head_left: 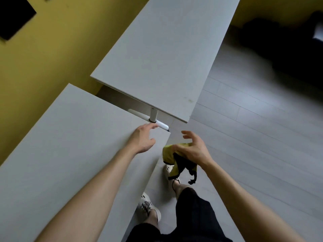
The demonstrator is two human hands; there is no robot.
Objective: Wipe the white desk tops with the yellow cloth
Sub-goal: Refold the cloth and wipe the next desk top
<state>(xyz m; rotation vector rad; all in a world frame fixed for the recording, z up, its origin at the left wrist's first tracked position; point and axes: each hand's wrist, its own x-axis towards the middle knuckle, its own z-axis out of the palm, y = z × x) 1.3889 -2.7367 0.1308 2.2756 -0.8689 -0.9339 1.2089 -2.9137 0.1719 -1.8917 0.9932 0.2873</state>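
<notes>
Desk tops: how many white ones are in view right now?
2. The near desk lies under the left hand; the far desk stands beyond it, across a gap. Others may lie out of frame.

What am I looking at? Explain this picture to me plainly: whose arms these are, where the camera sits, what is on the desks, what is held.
There is no machine here. A person wears a wide-angle camera on the head, so the single picture looks down along their own bare arms. The left hand reaches, open, over the corner of the near white desk. The right hand holds a crumpled yellow cloth with dark edging, off the desk and above the grey floor. A second white desk stands beyond, beside a yellow wall. It shows a few faint marks near its closest corner.
</notes>
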